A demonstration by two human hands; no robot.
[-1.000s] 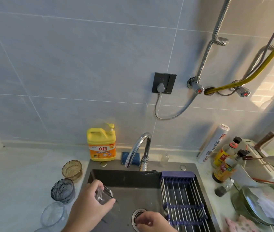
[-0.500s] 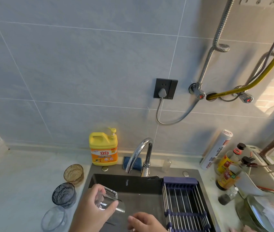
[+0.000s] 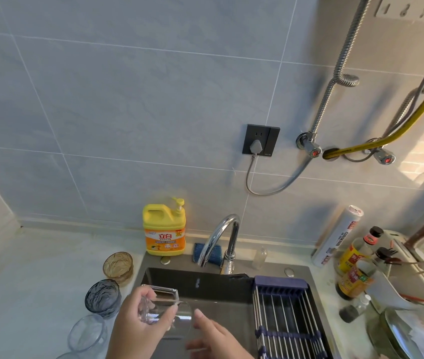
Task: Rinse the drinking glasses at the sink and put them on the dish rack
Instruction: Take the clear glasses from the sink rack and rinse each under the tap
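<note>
1. Rising from the drain end of the sink (image 3: 205, 282), the right hand (image 3: 216, 339) has come up to the mouth of the drinking glass (image 3: 181, 323), which the left hand (image 3: 133, 330) keeps over the basin.
2. Left of the sink, three more glasses stand upright on the worktop (image 3: 37, 281), in a row from back to front: an amber glass (image 3: 118, 266), a blue-grey glass (image 3: 102, 296) and a clear glass (image 3: 87, 332).
3. Over the sink's left part, the left hand grasps the drinking glass. Its fingers (image 3: 138, 297) curl over the base end and the thumb crosses the near side. The glass lies on its side with its mouth turned right, toward the sink's middle.
4. Over the sink's middle, the right hand is released, its fingers stretched out and holding nothing. One fingertip (image 3: 198, 314) sits at the rim of the glass's mouth; I cannot tell whether it touches.
5. Behind the sink's middle stands the chrome tap (image 3: 221, 237), its spout arching forward and left.
6. Across the sink's right half lies the dish rack (image 3: 283, 320), its bars running front to back.
</note>
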